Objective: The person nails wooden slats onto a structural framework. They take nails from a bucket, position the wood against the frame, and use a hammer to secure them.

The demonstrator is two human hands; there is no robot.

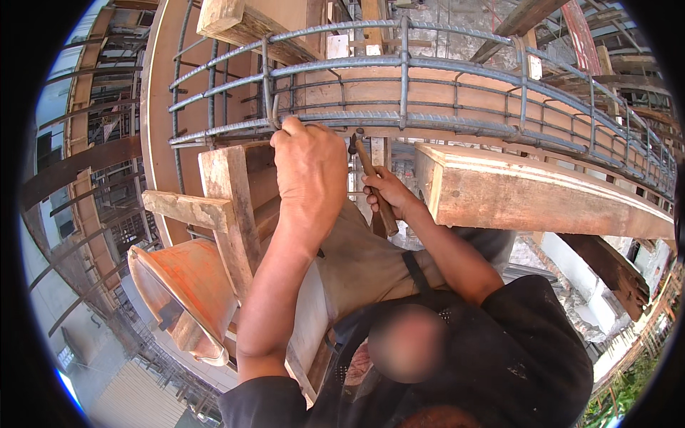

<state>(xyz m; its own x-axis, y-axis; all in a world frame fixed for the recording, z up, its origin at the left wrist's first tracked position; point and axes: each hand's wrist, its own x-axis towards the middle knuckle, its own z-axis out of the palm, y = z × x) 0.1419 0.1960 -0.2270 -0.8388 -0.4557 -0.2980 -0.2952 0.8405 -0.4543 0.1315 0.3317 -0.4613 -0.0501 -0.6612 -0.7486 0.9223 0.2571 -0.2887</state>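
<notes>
My left hand (312,171) is closed at the lower front bar of a rebar cage (342,63), at the foot of a steel stirrup (266,71). Its fingertips curl out of sight, around the stirrup's lower end as far as I can see. To its right, my right hand (389,191) is wrapped round the brown handle of a hammer (367,158). The hammer tilts, its small dark head up beside my left fist and just below the cage's lower bar. The cage runs across the top, with thick ribbed bars tied through several stirrups.
Plywood formwork (168,121) lies behind and under the cage. A thick timber-edged panel (528,192) juts out at the right. Nailed wooden battens (232,207) stand left of my forearm, above an orange-stained bucket (193,278). Scaffold timbers and a drop show at far left.
</notes>
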